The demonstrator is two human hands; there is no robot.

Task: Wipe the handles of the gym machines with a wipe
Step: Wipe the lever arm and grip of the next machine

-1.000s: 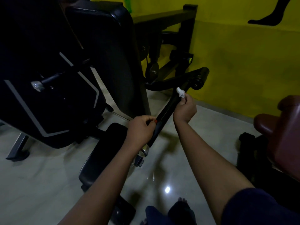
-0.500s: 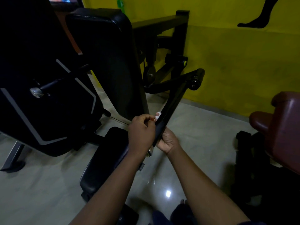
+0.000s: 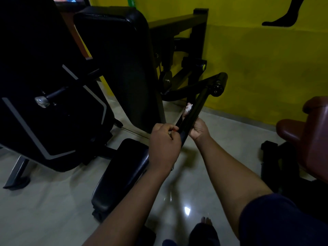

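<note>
Black handle bar [image 3: 192, 115] of the gym machine: long axis runs diagonally, from low near the seat pad [image 3: 122, 174] up and away to the right, ending at the round capped end [image 3: 217, 87] near the yellow wall [image 3: 266, 68]. Both hands sit on its lower half, so the bar stretches up and away from them; unwiped length, by my guess, lies above the right hand toward the capped end.

Wipe [image 3: 187, 108]: small white wad, pressed on the bar's left side, just above the right hand's palm, apparently under its fingertips.

Right hand [image 3: 197, 128]: wrapped round the bar from the right and underneath, fingers curled closed on bar and wipe together. It's the higher hand, nearer the untouched part.

Left hand [image 3: 164, 139]: closed in a fist on the bar's lower end, just left of and below the right; steadying it, I'd judge. Whether it also pinches something small I can't tell.

Versus half a second ago: right hand and wipe have slid up the bar, off from beside the left fist; a second ago the wipe was higher, close to the capped end. So it reads as back-and-forth strokes. Left hand hasn't shifted its hold.

Back pad [image 3: 124, 59] stands upright behind the bar.
</note>
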